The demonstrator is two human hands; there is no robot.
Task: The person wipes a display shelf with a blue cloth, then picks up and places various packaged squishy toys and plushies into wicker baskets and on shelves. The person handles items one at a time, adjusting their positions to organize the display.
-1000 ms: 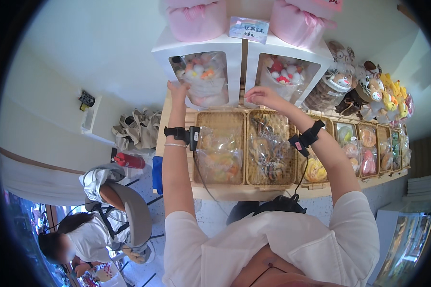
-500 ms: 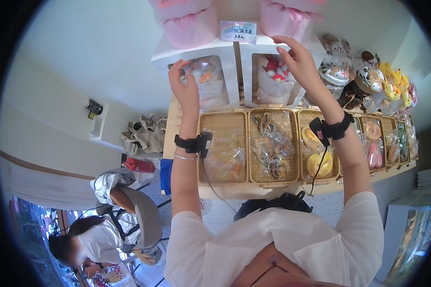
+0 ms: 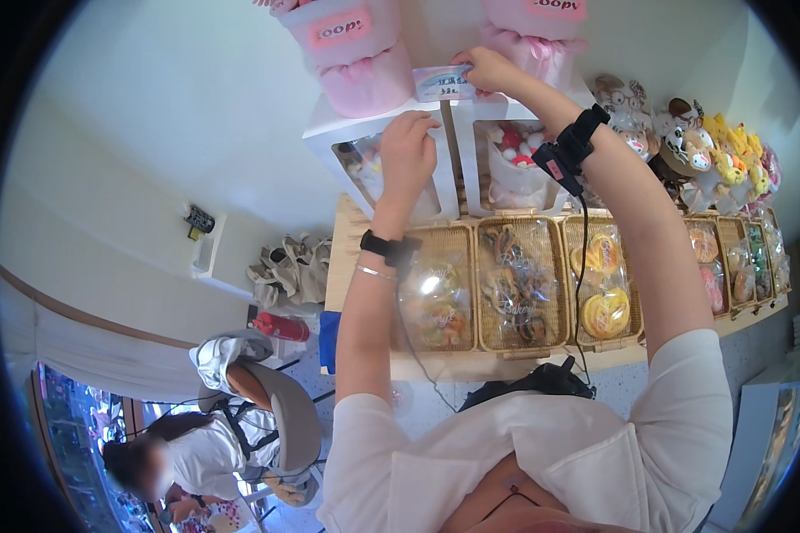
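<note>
A small printed card [image 3: 442,84] stands on top of two white window boxes, between two pink wrapped bundles. My right hand [image 3: 491,73] has reached it and pinches its right edge between thumb and fingers. Lower and to the left, my left hand [image 3: 409,153] is raised before the left white box [image 3: 336,142], its fingers loosely bent and nothing visible in them. Behind my right forearm stands the right white box [image 3: 468,178]. Plush bouquets show through both box windows.
Wicker baskets [image 3: 482,342] of bagged bread-shaped pieces line the wooden table. Pink bundles [image 3: 364,84] stand on the boxes. Plush toys [image 3: 729,155] crowd the right. At left are a red fire extinguisher [image 3: 282,327] and a seated person [image 3: 218,449].
My right hand has moved left and closed on the card's edge. My left hand has shifted right toward the card, fingers bending more. The view has shifted slightly.
</note>
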